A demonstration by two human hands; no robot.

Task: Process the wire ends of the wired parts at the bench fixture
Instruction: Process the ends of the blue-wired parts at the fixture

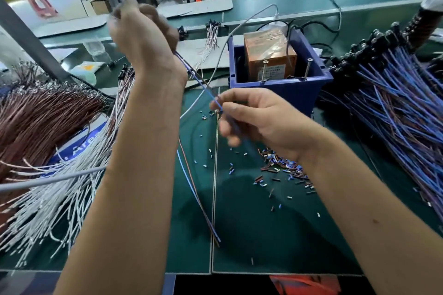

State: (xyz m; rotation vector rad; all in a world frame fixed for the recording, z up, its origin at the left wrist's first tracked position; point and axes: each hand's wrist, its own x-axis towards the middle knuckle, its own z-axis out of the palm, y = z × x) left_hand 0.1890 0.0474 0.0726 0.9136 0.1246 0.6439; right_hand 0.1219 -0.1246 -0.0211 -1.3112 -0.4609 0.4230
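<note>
A thin blue-and-brown insulated wire pair (191,72) stretches taut in mid-air above the dark green bench mat (251,223), betw. two hands. The left hand (141,36), raised high, is curled round its upper end; the right hand (249,117), lower, pinches the blue lead w/ thumb & forefinger. Cut blue and brown insulation bits (282,165) litter the mat below. Behind: a dark blue plastic bin (278,86) holding an orange-wrapped block (268,55). At right, a heap of blue-purple wired parts (393,103); at left, a brown-and-white wire bundle (48,132).
</note>
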